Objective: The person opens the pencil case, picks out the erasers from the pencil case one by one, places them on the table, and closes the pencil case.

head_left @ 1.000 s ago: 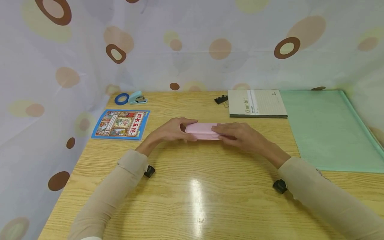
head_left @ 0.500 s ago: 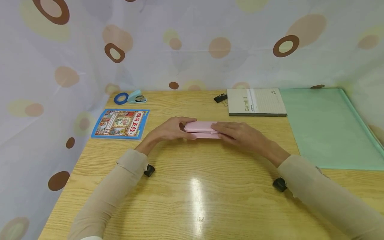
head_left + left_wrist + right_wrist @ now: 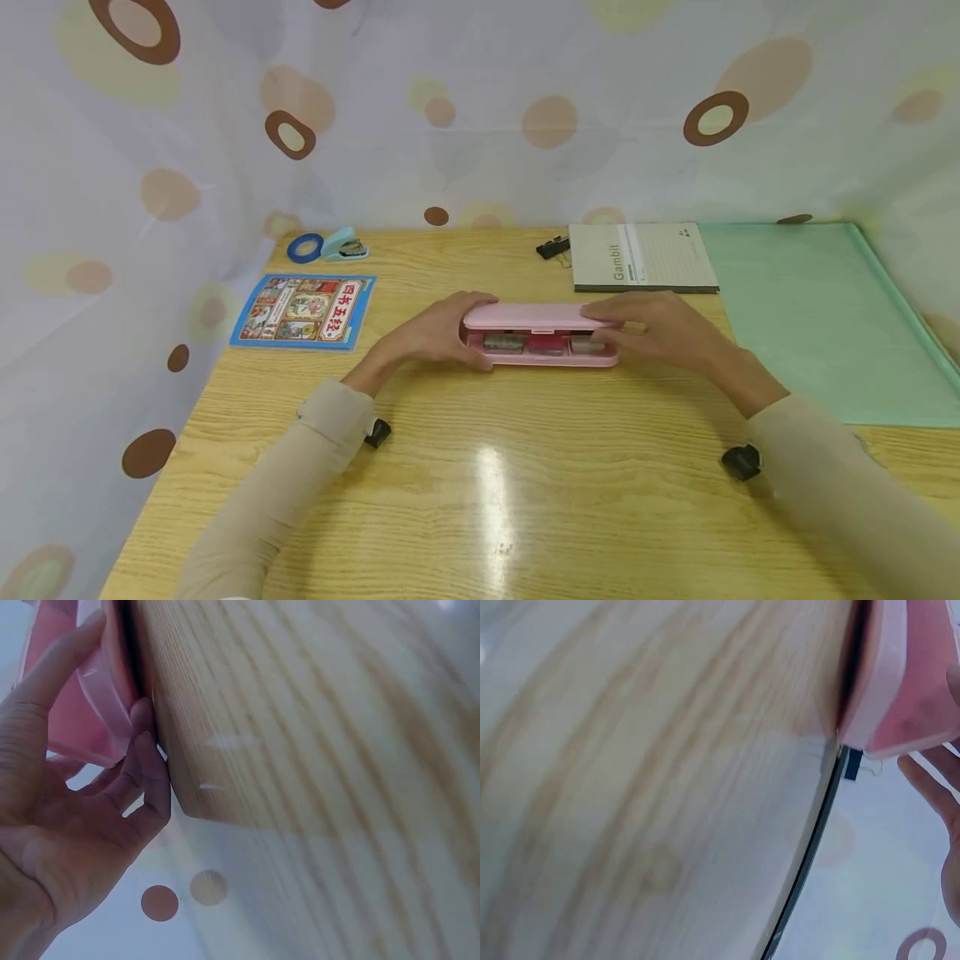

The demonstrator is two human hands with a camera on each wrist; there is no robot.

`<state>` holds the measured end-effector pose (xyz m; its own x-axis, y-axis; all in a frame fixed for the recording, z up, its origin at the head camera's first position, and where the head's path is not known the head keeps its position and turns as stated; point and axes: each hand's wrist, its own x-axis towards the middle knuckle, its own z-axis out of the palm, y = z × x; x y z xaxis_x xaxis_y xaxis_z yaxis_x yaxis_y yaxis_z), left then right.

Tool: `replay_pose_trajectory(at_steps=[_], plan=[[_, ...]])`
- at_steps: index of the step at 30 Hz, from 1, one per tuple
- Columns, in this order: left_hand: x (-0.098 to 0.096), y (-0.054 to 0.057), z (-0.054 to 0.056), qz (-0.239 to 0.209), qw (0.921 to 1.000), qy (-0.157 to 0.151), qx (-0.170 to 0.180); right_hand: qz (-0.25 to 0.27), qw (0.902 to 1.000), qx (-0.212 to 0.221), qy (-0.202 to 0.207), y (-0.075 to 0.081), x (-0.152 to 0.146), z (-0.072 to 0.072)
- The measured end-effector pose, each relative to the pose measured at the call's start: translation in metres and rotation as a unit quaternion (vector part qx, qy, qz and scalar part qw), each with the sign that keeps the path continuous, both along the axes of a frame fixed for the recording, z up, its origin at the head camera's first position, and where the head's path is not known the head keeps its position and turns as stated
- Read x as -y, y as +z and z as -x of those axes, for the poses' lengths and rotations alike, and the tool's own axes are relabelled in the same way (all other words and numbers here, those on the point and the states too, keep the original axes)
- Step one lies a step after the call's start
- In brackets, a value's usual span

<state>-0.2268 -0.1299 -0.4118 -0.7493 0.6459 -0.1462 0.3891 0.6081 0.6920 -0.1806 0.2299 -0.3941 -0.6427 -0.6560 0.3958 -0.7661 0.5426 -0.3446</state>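
A long pink pencil case (image 3: 551, 361) sits mid-table with its lid (image 3: 525, 315) tilted partway up. In the head view, its front gap shows a grey piece (image 3: 504, 342), a red piece (image 3: 546, 343) and a pale piece (image 3: 587, 344). My left hand (image 3: 435, 331) grips the case's left end, thumb along the front and fingers behind. At the right end, my right hand (image 3: 667, 329) holds the lid between thumb and fingers. The left wrist view shows the thumb on the pink wall (image 3: 109, 697); the right wrist view catches only part of the right hand (image 3: 949, 817).
Behind on the left lie a blue tape roll (image 3: 305, 247), a light-blue stapler (image 3: 345, 245) and a blue-edged booklet (image 3: 303, 312). Back right are a black binder clip (image 3: 553, 247), a notebook (image 3: 643, 258) and a green translucent folder (image 3: 825, 325). A patterned curtain (image 3: 480, 117) stands behind.
The lid has risen from closed, exposing the contents. My right hand has shifted rightward along the lid to its right end. The left hand stays at the left end.
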Motion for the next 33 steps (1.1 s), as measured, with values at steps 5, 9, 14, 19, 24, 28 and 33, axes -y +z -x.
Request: replay_pose_trajectory(at_steps=[5, 9, 14, 19, 24, 28, 33], plan=[[-0.001, 0.000, -0.002, -0.011, 0.9999, -0.002, 0.003, 0.013, 0.9998, -0.010, -0.011, 0.002, -0.010, 0.000], [-0.001, -0.001, -0.006, -0.018, 0.9997, 0.013, 0.012, 0.019, 0.9997, -0.002, -0.015, 0.002, -0.010, 0.002], [0.000, -0.004, -0.011, -0.045, 0.9977, 0.021, 0.045, 0.036, 0.9986, 0.011, -0.038, 0.004, -0.008, 0.003], [0.006, -0.005, -0.015, -0.052, 0.9967, 0.031, 0.054, 0.082, 0.9857, 0.081, -0.123, 0.005, -0.007, 0.008], [0.011, -0.006, -0.018, -0.064, 0.9943, 0.040, 0.076, 0.133, 0.9591, 0.168, -0.185, 0.003, -0.004, 0.022], [0.013, -0.007, -0.019, -0.065, 0.9934, 0.052, 0.079, 0.160, 0.9398, 0.214, -0.213, 0.000, 0.001, 0.036], [0.013, -0.006, -0.018, -0.058, 0.9937, 0.055, 0.078, 0.157, 0.9236, 0.238, -0.256, -0.005, 0.008, 0.049]])
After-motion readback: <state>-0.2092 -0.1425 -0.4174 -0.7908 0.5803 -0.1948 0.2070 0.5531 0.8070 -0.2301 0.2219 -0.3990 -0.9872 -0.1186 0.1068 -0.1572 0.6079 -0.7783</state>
